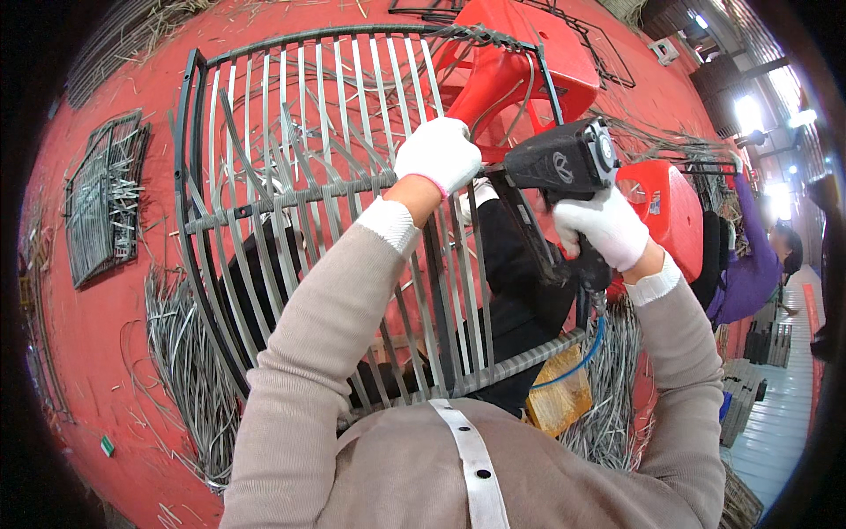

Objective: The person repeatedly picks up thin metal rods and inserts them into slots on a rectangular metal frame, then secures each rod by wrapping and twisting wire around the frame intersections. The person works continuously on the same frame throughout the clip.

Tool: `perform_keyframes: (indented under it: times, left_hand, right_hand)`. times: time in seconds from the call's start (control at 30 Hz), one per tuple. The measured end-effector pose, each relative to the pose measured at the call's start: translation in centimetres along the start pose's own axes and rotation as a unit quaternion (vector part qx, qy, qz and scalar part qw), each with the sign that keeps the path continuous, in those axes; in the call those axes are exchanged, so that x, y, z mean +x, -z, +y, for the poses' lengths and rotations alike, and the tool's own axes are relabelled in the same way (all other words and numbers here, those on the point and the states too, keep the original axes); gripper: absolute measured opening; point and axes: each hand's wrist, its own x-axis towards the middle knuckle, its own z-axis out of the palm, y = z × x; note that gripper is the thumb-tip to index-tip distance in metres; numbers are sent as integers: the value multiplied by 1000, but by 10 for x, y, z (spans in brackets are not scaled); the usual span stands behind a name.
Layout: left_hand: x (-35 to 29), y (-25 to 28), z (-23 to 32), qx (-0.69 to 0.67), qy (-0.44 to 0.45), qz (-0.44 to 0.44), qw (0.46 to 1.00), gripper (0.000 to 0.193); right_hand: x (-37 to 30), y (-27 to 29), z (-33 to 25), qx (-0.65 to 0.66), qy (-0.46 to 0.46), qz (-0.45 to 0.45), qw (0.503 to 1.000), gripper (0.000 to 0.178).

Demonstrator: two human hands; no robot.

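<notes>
A dark metal frame [196, 132] lies propped across my lap, strung lengthwise with flat grey woven strips [361, 88]. Its crossbar [308, 192] is wrapped in the same strip, and several loose strip ends stick up beside it. My left hand [438, 157], in a white glove, is closed over the crossbar; its fingertips are hidden. In my right hand [606, 229], also gloved, is a black air staple gun [555, 166], gripped by the handle. The gun's front end points left, close to the frame's right side near my left hand. A blue air hose [592, 348] runs down from its handle.
A red plastic stool [551, 53] stands beyond the frame, another [674, 216] to the right. Bundles of grey strips [198, 379] lie on the red floor. Flat strung panels [107, 198] rest at left, a yellow block [561, 392] below the frame. A person in purple [749, 251] works at right.
</notes>
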Motion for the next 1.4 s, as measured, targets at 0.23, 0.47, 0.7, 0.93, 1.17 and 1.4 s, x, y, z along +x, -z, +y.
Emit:
perform_keyframes:
  times: [0.23, 0.47, 0.7, 0.93, 1.17, 1.4]
  left_hand:
    - [-7, -1, 1, 13, -31, 52, 998, 31]
    - [-24, -11, 7, -43, -95, 197, 975, 30]
    - [-84, 32, -20, -88, -215, 187, 955, 33]
    - [-251, 110, -137, -29, -57, 430, 901, 21]
    - [-347, 60, -201, -363, 75, 352, 860, 48]
    - [-329, 59, -158, -464, 57, 216, 857, 68]
  right_hand:
    - [-64, -22, 0, 251, -136, 193, 939, 9]
    - [-255, -77, 81, 405, -282, 449, 744, 8]
    - [-360, -219, 274, 81, -486, 549, 675, 60]
    - [-339, -293, 321, 84, -502, 597, 620, 65]
    - [-250, -229, 255, 155, -269, 665, 679, 68]
    - [-176, -176, 261, 417, -306, 647, 561, 24]
